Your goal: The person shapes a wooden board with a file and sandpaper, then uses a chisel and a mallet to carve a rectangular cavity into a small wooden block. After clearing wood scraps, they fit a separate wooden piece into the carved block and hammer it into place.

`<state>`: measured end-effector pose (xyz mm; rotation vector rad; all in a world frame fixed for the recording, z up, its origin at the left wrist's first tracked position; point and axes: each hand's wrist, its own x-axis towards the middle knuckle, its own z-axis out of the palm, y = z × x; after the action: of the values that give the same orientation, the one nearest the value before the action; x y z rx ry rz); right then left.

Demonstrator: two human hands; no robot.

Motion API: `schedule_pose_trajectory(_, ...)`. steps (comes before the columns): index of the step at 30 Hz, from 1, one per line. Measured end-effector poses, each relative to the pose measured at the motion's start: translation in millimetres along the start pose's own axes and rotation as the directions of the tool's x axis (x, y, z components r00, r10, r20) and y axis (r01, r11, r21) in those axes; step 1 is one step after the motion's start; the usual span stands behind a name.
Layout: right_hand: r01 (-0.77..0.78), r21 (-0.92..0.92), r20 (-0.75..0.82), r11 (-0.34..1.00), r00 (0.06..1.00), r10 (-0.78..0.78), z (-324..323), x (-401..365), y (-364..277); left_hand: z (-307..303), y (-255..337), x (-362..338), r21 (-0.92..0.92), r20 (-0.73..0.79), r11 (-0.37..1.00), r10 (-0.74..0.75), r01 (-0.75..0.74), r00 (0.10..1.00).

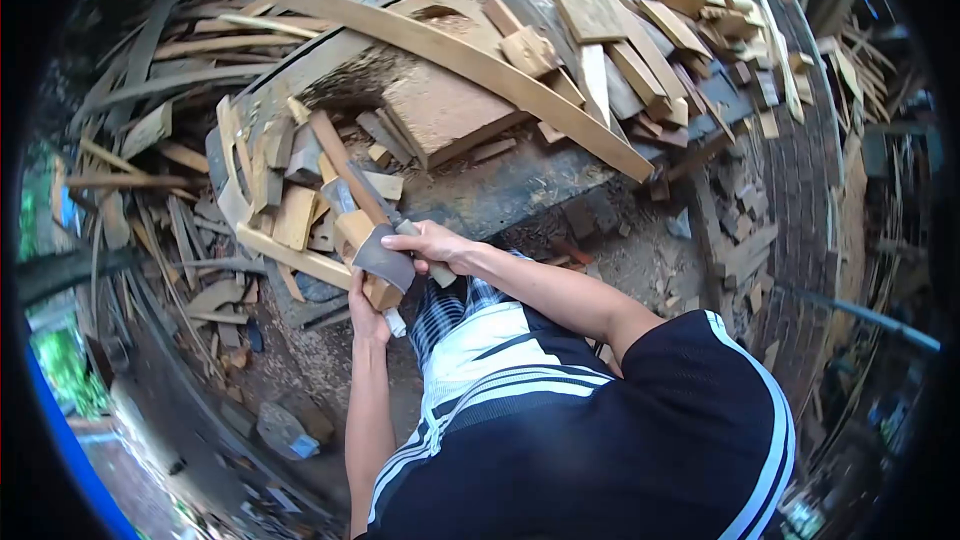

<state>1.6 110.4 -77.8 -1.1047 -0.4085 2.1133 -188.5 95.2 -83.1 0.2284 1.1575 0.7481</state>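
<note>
A block of light wood (pixel 354 228) is held in front of my lap, with a dark grey sheet, perhaps sandpaper, (pixel 384 258) wrapped over it. My left hand (pixel 367 312) grips the lower end of the block from below. Fingers of my right hand (pixel 433 245) press on the right edge of the grey sheet. A greyish stick-like piece (pixel 440 272) shows beside my right fingers. Just above the block, a long brown wooden strip (pixel 345 168) leans among scrap pieces.
A dark workbench (pixel 500 186) carries a thick carved wood slab (pixel 455 110), a long plank (pixel 470 68) lying diagonally and several offcuts (pixel 590 15). Scrap wood is heaped at the left. Wood chips cover the ground, and a brick strip (pixel 800 230) runs along the right.
</note>
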Motion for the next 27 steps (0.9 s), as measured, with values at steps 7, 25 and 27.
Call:
schedule_pose_trajectory(7,0.051,0.003,-0.152,0.999,0.987,-0.050,-54,-29,0,-1,27,39,0.194,0.144,0.981,-0.013,-0.015,0.989)
schedule_pose_trajectory(25,0.236,-0.629,-0.408,0.740,0.710,-0.574,-51,-32,-11,35,26,-22,0.017,0.110,0.992,0.124,-0.127,0.986)
schedule_pose_trajectory(27,0.305,-0.746,-0.293,0.592,0.647,-0.704,-24,-24,-15,40,24,-27,0.093,0.140,0.982,0.150,-0.164,0.979)
